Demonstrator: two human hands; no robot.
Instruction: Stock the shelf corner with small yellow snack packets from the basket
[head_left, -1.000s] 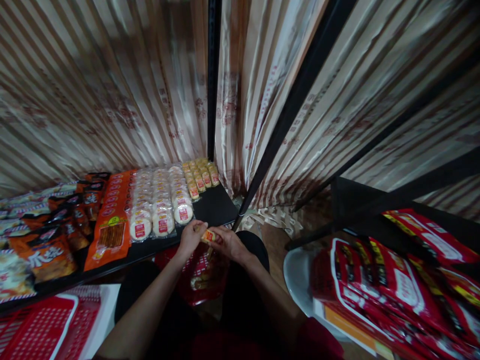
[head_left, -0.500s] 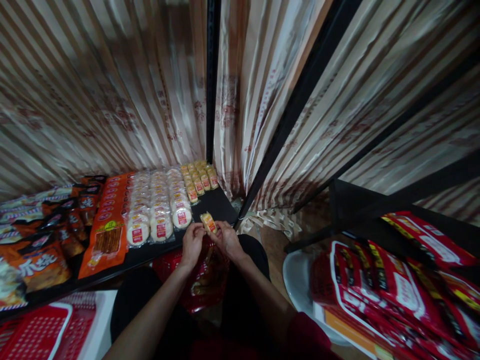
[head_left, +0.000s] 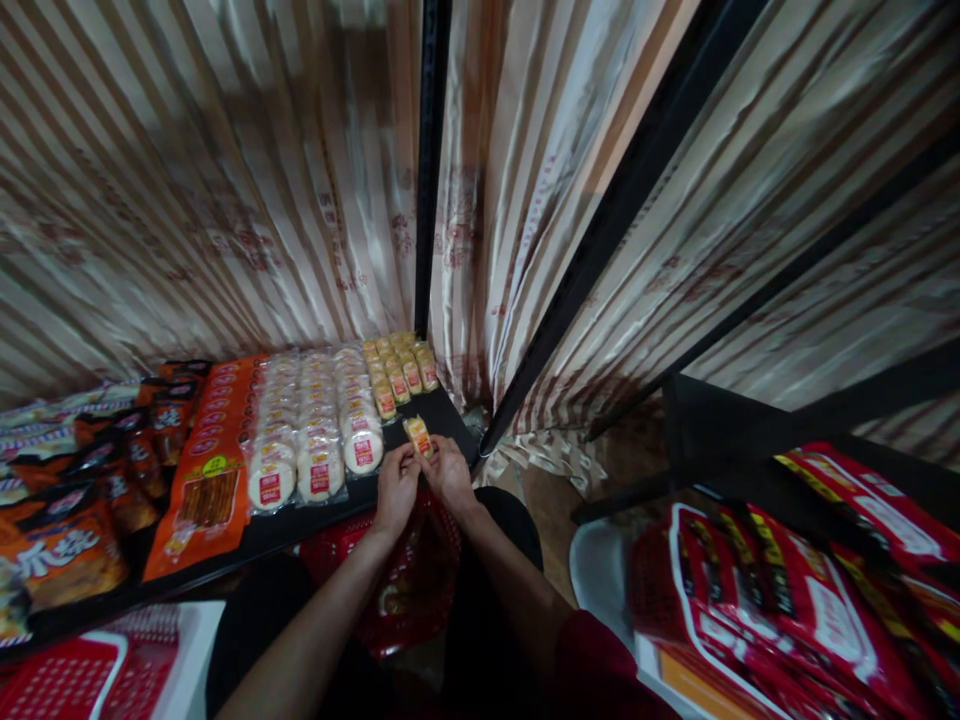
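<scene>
A small wrapped pastry (head_left: pixel 418 437), yellowish with a red-and-orange label, is pinched at its lower end between the fingertips of both hands. My left hand (head_left: pixel 397 490) is closed at its left side, and my right hand (head_left: pixel 451 478) grips it from the right. It is held just over the front edge of the black shelf (head_left: pixel 442 418). Similar yellow pastries (head_left: pixel 411 375) stand in short rows at the shelf's back corner. To their left are rows of round white packaged cakes (head_left: pixel 319 475). Below my hands, between the knees, sits a red basket (head_left: pixel 356 540) with contents too dark to identify.
Left along the shelf lie a flat orange packet (head_left: pixel 206 500) and orange-black snack bags (head_left: pixel 67 545). A black upright post (head_left: pixel 555 280) stands before the striped curtain (head_left: pixel 300 200). At right are red packets (head_left: pixel 817 590) in a basket; red plastic baskets (head_left: pixel 67 670) sit lower left.
The pastry has been tipped a little more upright in the fingers. Both hands stay together at the shelf edge, and the whole view has shifted slightly.
</scene>
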